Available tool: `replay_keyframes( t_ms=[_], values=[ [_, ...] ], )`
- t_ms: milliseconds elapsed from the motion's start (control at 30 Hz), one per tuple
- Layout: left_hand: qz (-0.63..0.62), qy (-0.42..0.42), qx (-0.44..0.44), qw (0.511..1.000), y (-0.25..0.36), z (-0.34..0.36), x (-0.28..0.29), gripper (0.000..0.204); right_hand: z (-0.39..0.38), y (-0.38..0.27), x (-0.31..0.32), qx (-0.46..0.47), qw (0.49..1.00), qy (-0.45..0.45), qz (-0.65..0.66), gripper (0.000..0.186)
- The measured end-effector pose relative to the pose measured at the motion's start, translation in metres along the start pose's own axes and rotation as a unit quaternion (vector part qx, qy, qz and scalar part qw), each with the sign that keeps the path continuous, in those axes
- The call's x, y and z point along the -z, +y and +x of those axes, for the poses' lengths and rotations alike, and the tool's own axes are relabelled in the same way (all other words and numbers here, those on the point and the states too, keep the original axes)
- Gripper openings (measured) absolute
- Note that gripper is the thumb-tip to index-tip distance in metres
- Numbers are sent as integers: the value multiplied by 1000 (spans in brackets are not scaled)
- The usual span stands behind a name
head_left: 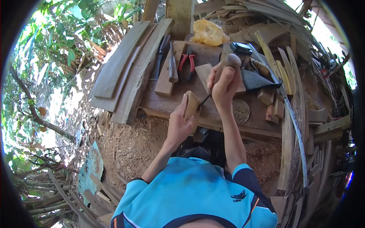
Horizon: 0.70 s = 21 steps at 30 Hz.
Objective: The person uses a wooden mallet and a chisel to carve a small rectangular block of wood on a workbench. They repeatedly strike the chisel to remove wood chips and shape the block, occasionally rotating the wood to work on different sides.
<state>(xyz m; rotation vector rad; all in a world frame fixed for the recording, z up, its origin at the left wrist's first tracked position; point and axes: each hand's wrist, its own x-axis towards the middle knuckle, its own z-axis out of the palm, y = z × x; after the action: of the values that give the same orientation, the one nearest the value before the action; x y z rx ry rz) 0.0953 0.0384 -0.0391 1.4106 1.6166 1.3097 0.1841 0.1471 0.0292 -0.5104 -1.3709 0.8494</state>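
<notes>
Strong daylight falls from above onto my wooden workbench point(163, 104), and colours there are clear and sharp. Left of the workbench the leaves and ground are burnt out to white glare. Below it, the space near my legs lies in deep shadow. Boards beside the workbench curve toward the black round rim.

On my bench: one pair of red-handled pliers point(186, 63), one yellow plastic bag point(207, 32), one round woven disc point(240, 111), one long saw blade point(294, 117) along the right edge. One wooden-handled chisel point(224, 72) in my right hand point(225, 85), one small wood block point(191, 105) in my left hand point(179, 123). Two hands working.
</notes>
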Motion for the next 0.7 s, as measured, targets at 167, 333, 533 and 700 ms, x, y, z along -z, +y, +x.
replay_keyframes(
  t_ms=[167,333,533,700],
  values=[
    [8,12,-7,1000,46,0,12,69,0,-17,2,47,988,-23,145,31],
    [64,51,-42,996,-4,7,-3,68,2,17,-1,0,1000,-9,-1,51],
    [49,-140,-85,985,-3,22,22,65,15,23,8,-46,994,-86,54,47],
    [16,-110,-117,987,-20,32,29,59,22,9,20,-66,994,18,87,36]
  ],
)
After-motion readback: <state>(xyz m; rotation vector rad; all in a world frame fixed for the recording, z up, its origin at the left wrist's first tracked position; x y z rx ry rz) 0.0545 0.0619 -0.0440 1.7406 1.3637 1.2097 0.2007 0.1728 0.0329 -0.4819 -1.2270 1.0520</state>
